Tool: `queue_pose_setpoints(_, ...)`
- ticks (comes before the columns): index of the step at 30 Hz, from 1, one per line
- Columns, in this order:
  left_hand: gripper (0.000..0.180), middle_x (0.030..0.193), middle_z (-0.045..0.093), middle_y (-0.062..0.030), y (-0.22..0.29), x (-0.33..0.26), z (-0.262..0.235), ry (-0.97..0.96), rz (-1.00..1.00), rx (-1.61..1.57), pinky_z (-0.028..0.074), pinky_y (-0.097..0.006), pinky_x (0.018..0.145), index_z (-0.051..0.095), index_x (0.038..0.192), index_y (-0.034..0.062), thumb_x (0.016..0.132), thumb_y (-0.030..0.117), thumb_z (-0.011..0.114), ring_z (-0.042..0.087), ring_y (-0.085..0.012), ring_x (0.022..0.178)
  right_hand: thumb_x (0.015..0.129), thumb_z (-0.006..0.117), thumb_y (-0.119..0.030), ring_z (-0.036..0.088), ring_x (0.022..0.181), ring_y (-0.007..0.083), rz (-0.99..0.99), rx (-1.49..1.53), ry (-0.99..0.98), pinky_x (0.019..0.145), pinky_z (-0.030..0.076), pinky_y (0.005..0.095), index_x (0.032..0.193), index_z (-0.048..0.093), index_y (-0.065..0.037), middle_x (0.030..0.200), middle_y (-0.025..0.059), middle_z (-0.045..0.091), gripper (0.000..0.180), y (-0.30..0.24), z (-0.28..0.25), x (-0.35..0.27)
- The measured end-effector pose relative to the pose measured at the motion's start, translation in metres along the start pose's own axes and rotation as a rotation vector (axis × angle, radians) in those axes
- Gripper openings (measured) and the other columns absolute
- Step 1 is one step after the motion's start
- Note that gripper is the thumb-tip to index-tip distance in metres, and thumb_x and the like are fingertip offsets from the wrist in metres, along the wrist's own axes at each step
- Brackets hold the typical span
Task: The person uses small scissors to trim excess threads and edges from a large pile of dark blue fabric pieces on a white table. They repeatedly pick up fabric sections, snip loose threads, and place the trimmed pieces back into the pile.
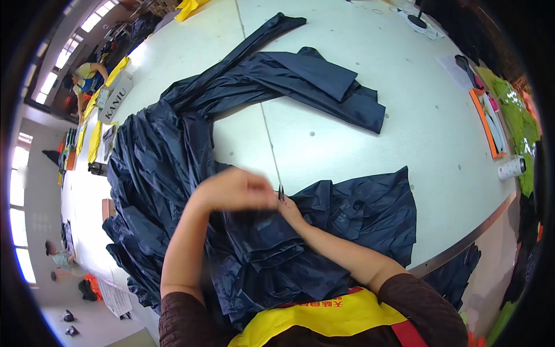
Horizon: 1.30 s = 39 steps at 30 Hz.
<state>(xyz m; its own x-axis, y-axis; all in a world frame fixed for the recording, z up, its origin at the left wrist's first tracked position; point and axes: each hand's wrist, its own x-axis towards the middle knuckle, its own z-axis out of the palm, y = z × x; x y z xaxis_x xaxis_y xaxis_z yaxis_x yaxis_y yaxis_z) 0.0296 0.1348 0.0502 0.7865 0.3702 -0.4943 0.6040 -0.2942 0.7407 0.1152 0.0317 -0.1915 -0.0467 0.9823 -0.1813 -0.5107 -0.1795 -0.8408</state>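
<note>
A large navy garment of thin, shiny fabric [165, 147] lies bunched over the near left of the table, some of it in front of my body. My right hand [290, 211] is closed around small dark thread snips [281, 192], their points facing away from me. My left hand [234, 189] crosses above the garment, close to the right hand. Its fingers look curled but are smeared by motion, so whether they hold anything cannot be made out. Right of my hands, a navy panel [370, 208] spreads toward the table's edge.
Long navy pieces [324, 87] stretch across the white table [324, 147]. At the right edge are an orange-edged box [488, 124], a white cylinder [511, 168] and lime-green fabric [509, 98]. A grey carton [115, 98] stands at the far left, near a person [87, 78] bending over yellow fabric.
</note>
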Motion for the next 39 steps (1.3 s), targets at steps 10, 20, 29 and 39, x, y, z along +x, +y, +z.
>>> queue_pose_setpoints(10,0.026,0.104,0.059,-0.0118,-0.037,0.253,-0.001,0.847,0.408,0.952,0.049,-0.036,0.078,0.058,0.100,0.0069,0.075,0.012,0.062,0.054,-0.0284,0.102,0.097,0.038,-0.033,0.055,0.102,0.0233,0.107,0.604,0.194,0.091,0.044,0.0346,0.113,0.049,0.007,0.112,0.0173,0.055,0.045,-0.036,-0.005,-0.015)
queue_pose_setpoints(20,0.007,0.123,0.050,-0.0134,-0.071,0.208,0.010,0.854,0.359,0.829,0.050,-0.039,0.071,0.057,0.082,0.0047,0.079,0.011,0.056,0.058,-0.0292,0.090,0.096,0.039,-0.034,0.054,0.103,0.0247,0.096,0.691,0.345,0.090,0.045,0.0365,0.123,0.040,0.003,0.118,0.0186,0.052,0.046,-0.037,-0.004,-0.002)
queue_pose_setpoints(29,0.028,0.133,0.041,-0.0196,-0.064,0.254,0.006,0.663,0.407,0.758,0.045,-0.039,0.088,0.053,0.104,-0.0049,0.077,0.003,0.054,0.051,-0.0353,0.107,0.097,0.036,-0.035,0.054,0.105,0.0247,0.118,0.753,0.210,0.092,0.044,0.0361,0.122,0.041,0.004,0.118,0.0180,0.052,0.047,-0.030,-0.007,-0.005)
queue_pose_setpoints(39,0.032,0.122,0.054,-0.0153,-0.102,0.095,0.041,0.807,0.285,0.130,0.039,-0.034,0.095,0.058,0.106,-0.0030,0.074,0.003,0.058,0.051,-0.0302,0.113,0.093,0.038,-0.039,0.052,0.108,0.0253,-0.013,1.228,-0.106,0.091,0.042,0.0377,0.126,0.044,-0.005,0.122,0.0113,0.052,0.047,-0.063,-0.044,0.014)
